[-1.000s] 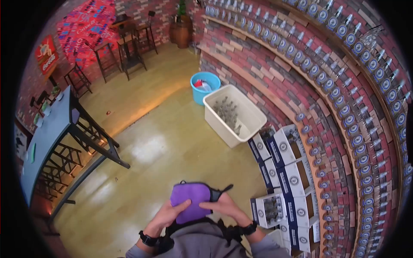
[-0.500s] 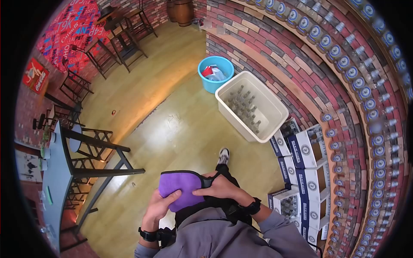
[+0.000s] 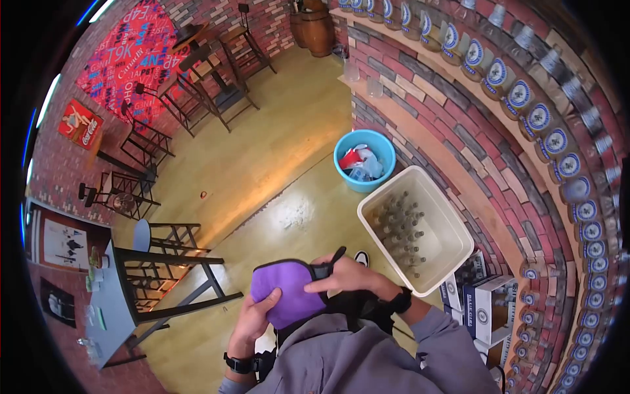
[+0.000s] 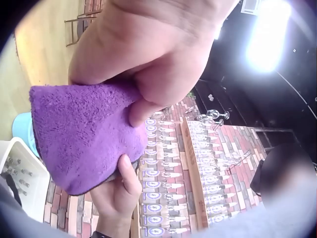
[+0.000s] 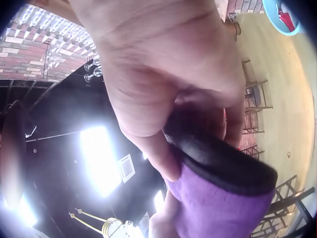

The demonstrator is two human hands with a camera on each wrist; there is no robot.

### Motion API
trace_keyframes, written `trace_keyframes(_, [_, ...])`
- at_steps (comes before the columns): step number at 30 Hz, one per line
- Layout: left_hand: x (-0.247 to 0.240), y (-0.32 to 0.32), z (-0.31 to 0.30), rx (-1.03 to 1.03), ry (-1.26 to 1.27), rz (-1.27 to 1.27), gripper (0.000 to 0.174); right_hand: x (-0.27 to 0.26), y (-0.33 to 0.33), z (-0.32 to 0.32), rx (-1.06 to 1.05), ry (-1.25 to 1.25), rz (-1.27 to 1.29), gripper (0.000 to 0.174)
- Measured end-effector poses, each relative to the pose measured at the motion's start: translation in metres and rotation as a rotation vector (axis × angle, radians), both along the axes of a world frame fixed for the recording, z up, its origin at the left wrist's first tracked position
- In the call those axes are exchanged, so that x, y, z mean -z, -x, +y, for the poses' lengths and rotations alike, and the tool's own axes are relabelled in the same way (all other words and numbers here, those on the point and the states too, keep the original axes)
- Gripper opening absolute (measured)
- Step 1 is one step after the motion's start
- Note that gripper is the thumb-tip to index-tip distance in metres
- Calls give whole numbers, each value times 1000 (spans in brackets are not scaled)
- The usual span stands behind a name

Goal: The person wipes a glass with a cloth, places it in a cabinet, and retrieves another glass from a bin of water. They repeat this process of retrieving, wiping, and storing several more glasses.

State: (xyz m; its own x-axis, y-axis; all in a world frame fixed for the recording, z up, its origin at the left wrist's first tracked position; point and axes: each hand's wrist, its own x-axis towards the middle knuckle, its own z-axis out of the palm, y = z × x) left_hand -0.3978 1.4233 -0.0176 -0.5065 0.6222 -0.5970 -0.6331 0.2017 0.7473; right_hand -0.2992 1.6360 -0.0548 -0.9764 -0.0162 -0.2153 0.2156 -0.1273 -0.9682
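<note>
A purple fuzzy cloth piece (image 3: 286, 293) with black edging is held in front of the person's waist. The left hand (image 3: 252, 315) pinches its left side, thumb on the purple face. At the right edge, the right hand (image 3: 344, 276) grips the black strap and border, its thumb against the purple side. In the left wrist view the plush purple surface (image 4: 84, 134) hangs from the left hand (image 4: 148, 54), with the other thumb at its lower edge. The right wrist view has the right hand (image 5: 168, 74) curled round the black trim (image 5: 223, 166); its farther fingers are partly hidden.
A cream bin (image 3: 453, 253) with bottles stands at the right beside a blue bucket (image 3: 365, 139). Blue and white boxes (image 3: 485, 315) sit by the brick wall, under shelves of glasses and bottles. A high table (image 3: 118, 315) and stools are at the left.
The head view has swung, so bin and bucket appear lower and larger, and the boxes have slid toward the lower right. Both hands keep holding the purple piece.
</note>
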Motion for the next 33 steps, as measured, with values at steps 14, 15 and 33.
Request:
trace_keyframes(14, [28, 134, 101, -1, 56, -63, 31, 111, 119, 152, 459, 232, -256, 15])
trace_keyframes(15, [33, 151, 110, 4, 24, -72, 32, 125, 130, 170, 562, 205, -262, 16])
trace_keyframes(33, [22, 328, 164, -410, 94, -58, 41, 237, 282, 419, 1489, -613, -601, 86])
